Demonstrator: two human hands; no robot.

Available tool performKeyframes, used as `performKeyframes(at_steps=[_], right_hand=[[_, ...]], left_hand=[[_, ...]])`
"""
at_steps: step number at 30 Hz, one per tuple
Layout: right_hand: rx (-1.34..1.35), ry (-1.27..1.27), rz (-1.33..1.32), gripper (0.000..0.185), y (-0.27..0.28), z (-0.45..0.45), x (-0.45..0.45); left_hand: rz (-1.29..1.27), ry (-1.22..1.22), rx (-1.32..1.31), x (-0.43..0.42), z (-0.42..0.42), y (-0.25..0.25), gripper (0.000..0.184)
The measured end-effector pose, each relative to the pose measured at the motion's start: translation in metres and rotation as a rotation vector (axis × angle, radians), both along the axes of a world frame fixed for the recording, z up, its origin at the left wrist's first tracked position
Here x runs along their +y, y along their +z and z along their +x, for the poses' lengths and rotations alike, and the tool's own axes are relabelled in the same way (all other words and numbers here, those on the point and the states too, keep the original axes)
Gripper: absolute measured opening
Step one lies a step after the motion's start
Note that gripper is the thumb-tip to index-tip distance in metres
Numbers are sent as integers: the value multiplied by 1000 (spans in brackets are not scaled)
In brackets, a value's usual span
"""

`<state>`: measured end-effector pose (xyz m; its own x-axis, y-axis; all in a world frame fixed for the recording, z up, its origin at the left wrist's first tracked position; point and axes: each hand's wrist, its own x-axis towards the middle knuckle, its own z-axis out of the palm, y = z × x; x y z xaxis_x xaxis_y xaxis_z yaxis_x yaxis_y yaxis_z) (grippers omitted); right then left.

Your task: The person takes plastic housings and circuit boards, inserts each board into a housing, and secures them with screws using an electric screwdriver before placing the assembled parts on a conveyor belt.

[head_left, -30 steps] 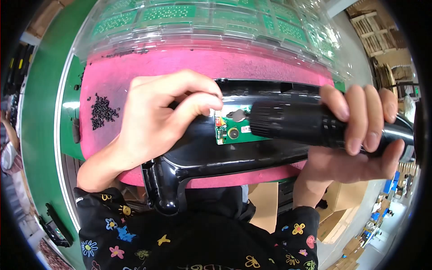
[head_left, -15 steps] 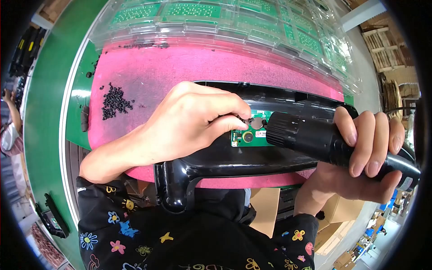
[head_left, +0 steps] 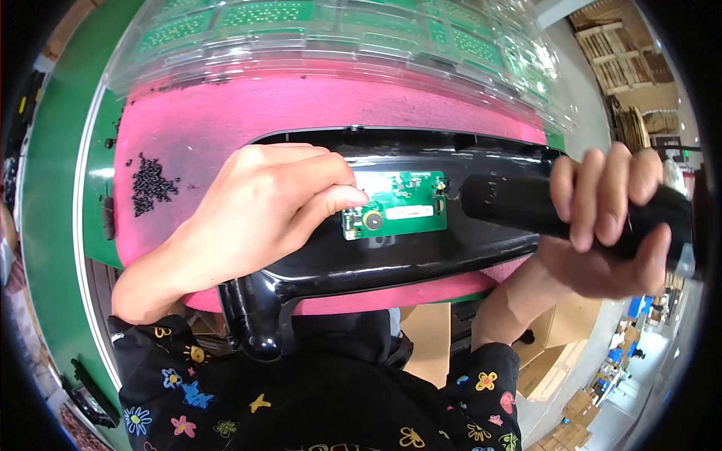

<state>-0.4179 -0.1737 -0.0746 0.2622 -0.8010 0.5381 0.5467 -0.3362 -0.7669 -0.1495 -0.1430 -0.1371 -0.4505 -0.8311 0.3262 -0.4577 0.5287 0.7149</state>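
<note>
A green circuit board [head_left: 406, 197] with a round black-centred component lies inside a glossy black plastic housing [head_left: 391, 265]. My left hand [head_left: 271, 203] is over the left end of the board, thumb and forefinger pinched together. Whatever is between those fingertips is hidden or too small to make out. Wrapped in the fingers of my right hand [head_left: 609, 218] is a black electric screwdriver [head_left: 515, 204], held nearly level and pointing left. Its front end is just right of the board, above the housing.
The housing rests on a pink mat [head_left: 248, 109] on a green table. A pile of small black screws [head_left: 152, 184] lies on the mat at left. Clear plastic trays [head_left: 338, 45] of circuit boards stand at the back. A cardboard box [head_left: 560, 338] is below right.
The screwdriver has drawn back to the right relative to the board, uncovering the board's right end. My left hand has shifted slightly toward the board's left edge. The whole view has shifted too.
</note>
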Motion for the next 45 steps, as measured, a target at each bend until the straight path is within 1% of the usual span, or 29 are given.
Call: performKeyframes(at_steps=[2, 4, 5, 7, 10, 17, 19, 20, 22, 28, 33, 36, 38, 41, 43, 45], right_hand=[[108, -17, 8, 31, -3, -1, -6], [160, -33, 15, 32, -6, 0, -10], [174, -37, 17, 33, -7, 0, -11], [174, -50, 7, 34, -10, 3, -13], [168, -51, 21, 34, -12, 6, -13], [226, -73, 21, 35, -15, 10, -13], [215, -66, 22, 35, -16, 10, -13], [212, -64, 22, 36, -16, 10, -13], [243, -60, 36, 36, -15, 12, -12], [274, -8, 40, 34, -16, 18, -15], [284, 35, 52, 33, -20, 19, -15], [303, -30, 23, 33, -22, 23, -15], [256, -12, 32, 34, -26, 19, -17], [231, -55, 23, 37, -18, 22, -8], [117, 1, 30, 33, -12, 20, -3], [-21, 78, 45, 30, -8, 18, 1]], left_hand=[[-4, -14, -6, 0, 1, 3, 11], [31, -63, -153, 0, 4, 11, 13], [31, -66, -152, 0, 1, 10, 13], [-21, -14, -25, 1, -6, 6, 13], [-30, -62, -44, 0, -4, 0, 12], [-34, -76, -58, -2, 0, -4, 13], [-79, -175, -54, -2, -2, -5, 12], [-79, -173, -54, -2, -1, -5, 12], [-164, -236, -240, -3, 1, -5, 13], [-67, -122, -224, 3, -3, -7, 10], [-45, -111, -202, 4, -3, -4, 9], [-31, -99, -214, 5, -3, -3, 8], [-24, -91, -223, 5, -2, -5, 8], [-59, -91, -189, 4, -2, -5, 8], [68, -112, -245, 3, -3, 0, 10], [50, -122, -218, 0, -1, -3, 11]])
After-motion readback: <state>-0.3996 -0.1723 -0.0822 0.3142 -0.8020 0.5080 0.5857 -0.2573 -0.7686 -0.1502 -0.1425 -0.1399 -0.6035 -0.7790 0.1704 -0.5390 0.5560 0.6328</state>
